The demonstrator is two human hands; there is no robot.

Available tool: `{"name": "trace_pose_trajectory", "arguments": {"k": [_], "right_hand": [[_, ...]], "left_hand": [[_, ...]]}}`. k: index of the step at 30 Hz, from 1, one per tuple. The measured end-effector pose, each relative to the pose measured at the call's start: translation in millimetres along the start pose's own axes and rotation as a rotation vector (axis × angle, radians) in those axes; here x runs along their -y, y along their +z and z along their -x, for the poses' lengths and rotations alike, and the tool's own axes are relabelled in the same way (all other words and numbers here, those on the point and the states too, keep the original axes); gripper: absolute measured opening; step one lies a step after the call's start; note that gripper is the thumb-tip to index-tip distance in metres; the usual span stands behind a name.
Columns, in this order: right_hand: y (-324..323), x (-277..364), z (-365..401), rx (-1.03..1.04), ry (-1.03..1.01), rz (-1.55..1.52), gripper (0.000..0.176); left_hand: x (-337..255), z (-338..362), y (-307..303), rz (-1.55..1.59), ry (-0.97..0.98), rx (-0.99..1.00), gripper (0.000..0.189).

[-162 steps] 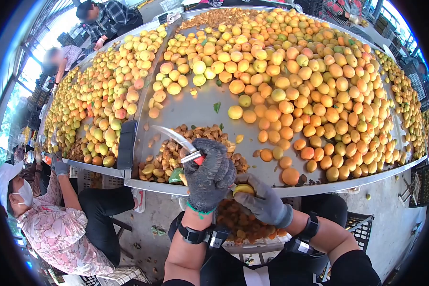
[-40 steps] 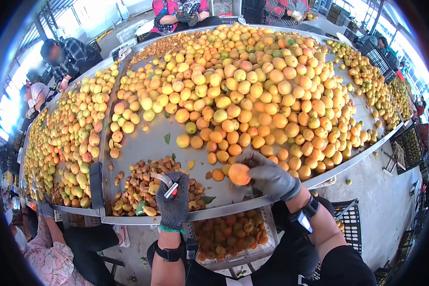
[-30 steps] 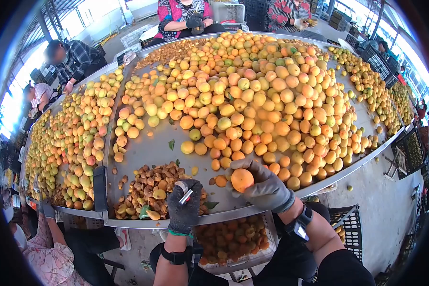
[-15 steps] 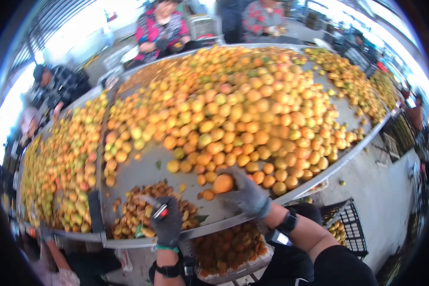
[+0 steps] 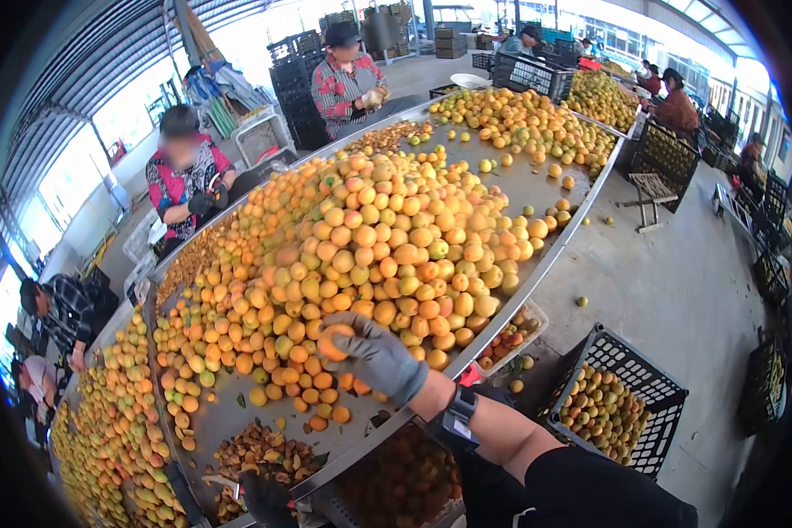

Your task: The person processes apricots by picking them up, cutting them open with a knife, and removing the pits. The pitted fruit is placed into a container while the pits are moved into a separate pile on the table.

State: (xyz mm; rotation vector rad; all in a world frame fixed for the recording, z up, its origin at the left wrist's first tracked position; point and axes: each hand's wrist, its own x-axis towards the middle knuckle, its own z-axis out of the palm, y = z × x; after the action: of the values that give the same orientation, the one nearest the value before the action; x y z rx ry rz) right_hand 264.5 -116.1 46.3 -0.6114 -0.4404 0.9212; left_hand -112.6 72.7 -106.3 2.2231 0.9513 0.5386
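My right hand (image 5: 380, 359), in a grey glove, is closed around an orange apricot (image 5: 333, 341) above the near edge of the fruit heap (image 5: 370, 242). My left hand (image 5: 267, 502), in a dark glove, is low in the view and partly cut off by the bottom edge. Its fingers are wrapped round a small knife (image 5: 236, 489), whose blade points up and left. Just beyond that hand lies a pile of split apricot pieces and pits (image 5: 268, 451) on the metal table (image 5: 229, 387).
A divider (image 5: 160, 396) splits the table on the left. Below the near edge are a tub of dark fruit (image 5: 405, 480) and a white basket (image 5: 512, 339). A black crate (image 5: 629, 352) of fruit stands on the floor. Several people work round the table.
The view has swung to the right, so more of the floor and crates shows. My right hand has lifted the apricot from the table's surface; my left hand still grips the knife.
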Motion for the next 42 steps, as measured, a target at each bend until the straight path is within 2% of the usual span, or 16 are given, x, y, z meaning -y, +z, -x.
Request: {"name": "trace_pose_trajectory", "arguments": {"k": [2,6,8,10,12,17,24,30,32,35,36,38,39,40,41,42], "right_hand": [[-14.4,35.0,15.2,-0.059,-0.134,0.142,0.034],[-104.6,91.4,57.5,-0.385,-0.397,0.640,0.038],[-161.8,115.0,79.2,-0.510,-0.494,0.638,0.042],[-203.1,138.8,104.7,-0.720,-0.352,0.652,0.044],[-250.9,152.8,118.9,-0.772,-0.428,0.736,0.045],[-269.0,190.0,134.2,-0.899,-0.385,1.225,0.049],[-292.1,199.4,110.2,-0.947,-0.345,1.270,0.049],[-292.1,209.2,97.9,-1.052,-0.258,1.873,0.048],[-295.8,215.3,90.4,-1.012,0.015,1.835,0.056],[-287.5,208.8,92.0,-1.030,-0.031,1.933,0.060],[-283.8,207.0,91.1,-1.020,-0.028,1.936,0.060],[-277.7,203.7,89.4,-1.110,-0.041,1.916,0.061],[-280.6,200.4,88.5,-1.143,-0.151,1.886,0.056],[-287.7,195.6,87.9,-1.134,-0.157,1.891,0.056],[-293.7,189.8,87.5,-1.185,-0.318,1.790,0.053],[-298.9,182.7,87.6,-1.224,-0.474,1.679,0.050]], "left_hand": [[-2.4,18.9,0.7,1.359,-0.355,-0.040,0.036],[-6.5,25.5,0.8,1.369,-0.385,0.021,0.038],[-7.8,32.4,1.0,1.376,-0.420,0.051,0.040],[-11.2,36.1,0.1,1.380,-0.453,0.083,0.042],[-17.3,35.3,-1.0,1.383,-0.482,0.117,0.044],[-26.2,37.4,-7.2,1.384,-0.570,0.169,0.049],[-40.2,49.6,-19.6,1.383,-0.700,0.178,0.055],[-75.3,42.9,-7.4,0.943,-0.892,-0.266,0.069],[-40.5,43.9,-9.1,1.069,-0.691,-0.121,0.066],[-20.7,39.4,-1.7,1.211,-0.508,-0.146,0.061],[-26.5,44.0,2.1,1.211,-0.513,-0.153,0.061],[-86.9,46.9,13.1,1.084,-0.273,-0.273,0.050],[-77.4,45.9,7.5,1.086,-0.274,-0.279,0.050],[-62.0,43.1,-1.5,1.408,-0.220,0.040,0.046],[-54.7,42.4,-5.2,1.706,-0.147,0.380,0.042],[-47.4,45.1,-0.9,1.711,-0.140,0.364,0.042]]}}
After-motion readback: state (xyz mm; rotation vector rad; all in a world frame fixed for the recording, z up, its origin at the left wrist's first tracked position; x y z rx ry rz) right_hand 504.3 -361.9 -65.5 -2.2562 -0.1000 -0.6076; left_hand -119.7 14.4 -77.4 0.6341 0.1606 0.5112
